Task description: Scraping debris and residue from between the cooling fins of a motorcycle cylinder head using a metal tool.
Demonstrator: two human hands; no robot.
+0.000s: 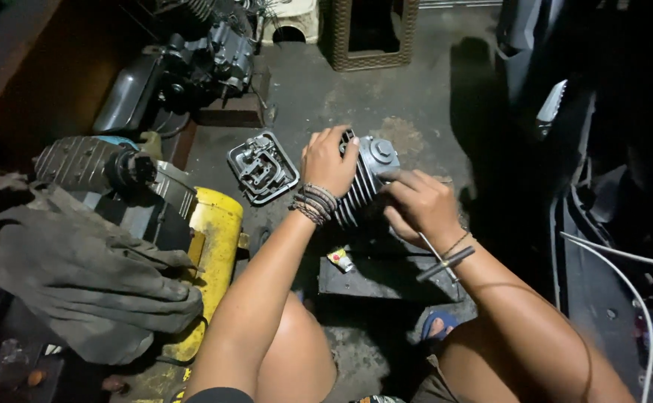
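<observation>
left hand (328, 160) and right hand (421, 203) both gripped a finned engine cylinder (363, 179) held between them above a dark block (386, 272); rigid and likely heavy metal, best grasped across the fins, a t-handle tool (444, 261) tucked under the right hand.

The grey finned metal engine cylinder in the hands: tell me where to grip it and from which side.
Grip the grey finned metal engine cylinder across its ribbed barrel, coming from the left side as the left hand does. The parallel fins give the fingers ridges to lock into, and the barrel lies tilted with its capped end up. The right hand, holding a T-handled tool, is at the other side.
</observation>
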